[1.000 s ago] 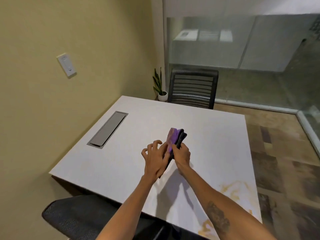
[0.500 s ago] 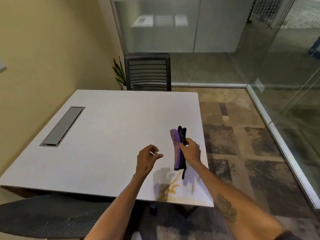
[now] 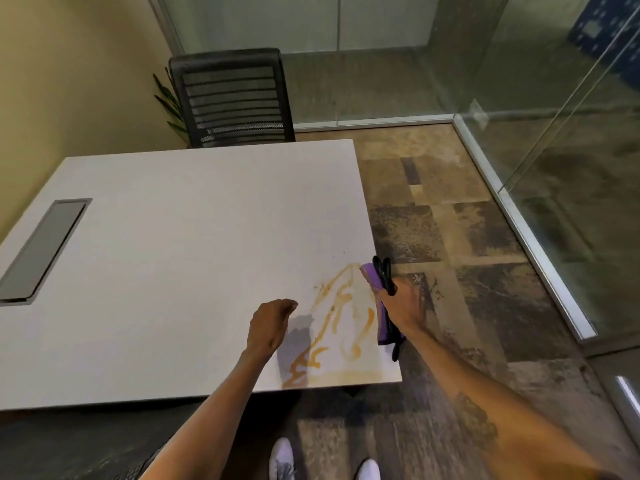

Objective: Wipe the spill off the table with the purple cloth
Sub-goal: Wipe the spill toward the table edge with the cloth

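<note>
Cloth (image 3: 376,285), purple with a black edge, is folded into a long strip and gripped in the right hand (image 3: 403,306). The fingers of that hand are curled tight around its middle. The top of the cloth sticks up past the fist, and the bottom end hangs down below it with a black bit dangling. The cloth sits right at the right edge of the bench (image 3: 173,237), just beside the spill (image 3: 341,323). I cannot tell if it touches the bench top.

The spill is a set of thin orange-brown streaks and loops on the near right corner of the bench. Some small brown specks lie near its top end.

The left hand (image 3: 270,327) holds nothing. Its fingers are loosely bent and partly open, and it hangs just above the bench to the left of the spill. Its shadow falls on the white top beside it.

The bench is white, with a long grey plate (image 3: 43,247) set into it on the far left. A black chair (image 3: 232,98) stands at the far side, and a plant (image 3: 169,102) peeks out next to it by the yellow wall. Glass walls run along the back and the right. Two white shoes (image 3: 282,459) show on the floor at the bottom.
</note>
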The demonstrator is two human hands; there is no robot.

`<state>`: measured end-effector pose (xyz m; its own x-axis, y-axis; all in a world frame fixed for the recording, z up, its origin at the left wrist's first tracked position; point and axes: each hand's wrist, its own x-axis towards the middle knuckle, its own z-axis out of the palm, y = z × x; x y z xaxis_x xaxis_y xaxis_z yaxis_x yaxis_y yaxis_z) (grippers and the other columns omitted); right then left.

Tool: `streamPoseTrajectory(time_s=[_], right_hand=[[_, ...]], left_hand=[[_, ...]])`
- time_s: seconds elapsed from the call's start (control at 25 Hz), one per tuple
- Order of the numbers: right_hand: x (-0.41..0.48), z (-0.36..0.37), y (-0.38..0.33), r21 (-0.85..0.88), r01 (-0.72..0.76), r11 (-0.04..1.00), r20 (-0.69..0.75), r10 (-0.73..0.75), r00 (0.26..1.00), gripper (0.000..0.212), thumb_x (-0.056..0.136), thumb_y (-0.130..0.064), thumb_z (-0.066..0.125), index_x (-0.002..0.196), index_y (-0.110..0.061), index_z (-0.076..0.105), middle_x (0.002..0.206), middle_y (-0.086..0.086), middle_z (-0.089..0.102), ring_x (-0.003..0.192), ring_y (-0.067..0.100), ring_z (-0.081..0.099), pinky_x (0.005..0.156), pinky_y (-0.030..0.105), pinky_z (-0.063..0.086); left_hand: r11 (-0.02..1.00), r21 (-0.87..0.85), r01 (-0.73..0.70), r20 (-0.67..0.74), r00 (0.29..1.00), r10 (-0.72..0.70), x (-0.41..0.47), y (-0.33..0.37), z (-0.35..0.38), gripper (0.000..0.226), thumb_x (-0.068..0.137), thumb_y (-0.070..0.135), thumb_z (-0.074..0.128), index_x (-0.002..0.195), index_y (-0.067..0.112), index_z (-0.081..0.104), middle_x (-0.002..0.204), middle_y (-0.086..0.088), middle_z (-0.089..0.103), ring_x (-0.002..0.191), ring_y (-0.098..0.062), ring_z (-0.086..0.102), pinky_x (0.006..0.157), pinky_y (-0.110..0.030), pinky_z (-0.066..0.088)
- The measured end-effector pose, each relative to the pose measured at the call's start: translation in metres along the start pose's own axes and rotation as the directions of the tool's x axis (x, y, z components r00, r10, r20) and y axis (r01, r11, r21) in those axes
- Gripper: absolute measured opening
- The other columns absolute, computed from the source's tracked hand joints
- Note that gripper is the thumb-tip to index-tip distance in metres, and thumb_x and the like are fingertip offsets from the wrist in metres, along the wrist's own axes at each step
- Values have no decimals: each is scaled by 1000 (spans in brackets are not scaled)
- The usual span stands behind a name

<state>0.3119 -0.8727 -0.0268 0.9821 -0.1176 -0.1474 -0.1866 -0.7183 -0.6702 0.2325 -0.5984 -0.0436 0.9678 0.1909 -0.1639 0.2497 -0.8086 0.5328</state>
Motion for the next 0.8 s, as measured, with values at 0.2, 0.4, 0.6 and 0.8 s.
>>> streamPoseTrajectory(time_s=[0.2, 0.4, 0.6, 0.8], right_hand=[[18, 29, 18, -102, 25, 994, -60, -31, 998, 17, 84, -18, 66, 74, -14, 53, 82, 8, 55, 64, 25, 50, 58, 29, 33], [44, 55, 18, -216, 152, 965, -65, -169, 983, 14, 85, -20, 59, 88, -7, 57, 84, 11, 54, 62, 28, 51, 56, 34, 39], [83, 61, 4, -304, 246, 920, -108, -290, 951, 20, 89, -25, 60, 98, -7, 61, 85, 10, 54, 67, 26, 52, 58, 30, 33], [109, 81, 8, -323, 367, 872, 93, -357, 930, 37, 90, -29, 62, 121, -9, 60, 103, 11, 60, 94, 30, 54, 74, 36, 39]], left_hand=[[983, 155, -102, 177, 981, 74, 13, -36, 22, 59, 106, 48, 21, 158, 22, 32, 165, 0, 30, 156, -22, 20, 124, -35, 17], [933, 265, -242, 189, 962, 196, 20, -78, 40, 88, 89, 70, -16, 161, 25, 4, 167, 5, -8, 156, -21, -13, 123, -30, -18], [925, 310, -220, 101, 975, 199, 28, -104, 48, 71, 100, 62, -3, 161, 26, 3, 169, 3, -11, 152, -10, -27, 123, -34, -19], [934, 295, -201, 86, 979, 184, 35, -124, 61, 66, 104, 56, 7, 162, 26, 1, 171, 4, -11, 157, -22, -13, 126, -44, -11]])
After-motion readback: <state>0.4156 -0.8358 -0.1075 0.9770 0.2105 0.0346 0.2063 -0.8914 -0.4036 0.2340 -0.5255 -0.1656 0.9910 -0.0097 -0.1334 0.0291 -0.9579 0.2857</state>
